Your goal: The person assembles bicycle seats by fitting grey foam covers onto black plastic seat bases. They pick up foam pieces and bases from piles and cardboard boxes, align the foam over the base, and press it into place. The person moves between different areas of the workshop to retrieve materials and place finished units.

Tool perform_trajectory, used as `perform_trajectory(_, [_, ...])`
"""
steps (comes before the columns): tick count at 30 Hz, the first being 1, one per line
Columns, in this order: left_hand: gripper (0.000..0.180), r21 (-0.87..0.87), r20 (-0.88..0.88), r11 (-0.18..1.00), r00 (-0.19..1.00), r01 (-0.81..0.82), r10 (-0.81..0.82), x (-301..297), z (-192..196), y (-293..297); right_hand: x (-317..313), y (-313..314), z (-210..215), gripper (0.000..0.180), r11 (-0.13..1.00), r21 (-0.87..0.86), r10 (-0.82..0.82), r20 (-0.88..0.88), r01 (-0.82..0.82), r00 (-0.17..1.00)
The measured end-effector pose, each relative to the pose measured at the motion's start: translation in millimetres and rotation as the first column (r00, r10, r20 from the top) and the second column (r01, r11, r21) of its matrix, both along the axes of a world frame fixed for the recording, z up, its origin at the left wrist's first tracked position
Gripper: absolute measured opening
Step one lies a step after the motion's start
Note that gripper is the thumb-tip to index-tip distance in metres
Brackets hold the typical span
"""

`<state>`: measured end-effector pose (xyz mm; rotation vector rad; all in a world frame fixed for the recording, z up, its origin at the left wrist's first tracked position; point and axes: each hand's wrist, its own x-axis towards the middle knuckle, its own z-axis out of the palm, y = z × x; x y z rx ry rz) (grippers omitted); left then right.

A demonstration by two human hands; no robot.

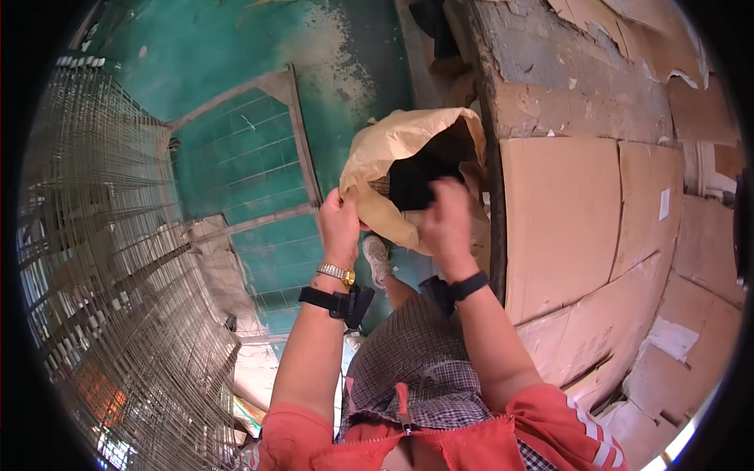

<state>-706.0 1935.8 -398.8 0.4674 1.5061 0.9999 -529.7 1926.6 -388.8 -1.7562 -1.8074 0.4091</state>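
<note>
A large brown paper bag [397,137] stands in front of me with its mouth wide and its rim crumpled. Inside it is something black [420,177], and a bit of striped or ribbed material shows beside that; what these are I cannot make out. My left hand [341,226] pinches the bag's rim at its near left side. Over the near right part of the mouth is my right hand [449,218], smeared by motion, so its fingers cannot be read. Each wrist wears a black strap, and the left one also a gold watch [338,273].
A table or bench [561,212] covered with cardboard sheets runs along my right, its dark edge close to the bag. To the left is a rack hung with many thin rods or wires [110,228]. A frame [302,149] with thin crossbars lies over the green floor [212,47].
</note>
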Motion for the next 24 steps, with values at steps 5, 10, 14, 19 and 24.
perform_trajectory(5, [0.021,-0.015,0.044,1.0,0.999,0.024,-0.023,3,9,-6,-34,42,-105,0.036,0.957,-0.285,0.065,0.051,-0.048,0.997])
perform_trajectory(10, [0.021,0.007,0.022,0.997,0.997,0.078,-0.078,-8,-10,-13,13,32,-168,0.081,0.897,-0.427,0.263,0.306,-0.114,0.915])
perform_trajectory(14, [0.021,0.012,0.073,0.999,0.997,0.029,-0.03,-11,-16,-11,41,32,-179,0.092,0.885,-0.458,0.168,0.145,-0.085,0.975])
perform_trajectory(19, [0.023,-0.018,0.055,0.999,0.998,0.037,-0.036,-11,-25,-8,32,48,-172,0.073,0.941,-0.337,-0.004,0.107,0.04,0.994])
perform_trajectory(24, [0.023,-0.02,0.089,1.0,0.996,0.021,-0.019,-8,-45,-13,43,60,-177,0.055,0.979,-0.201,-0.025,-0.016,0.021,1.0])
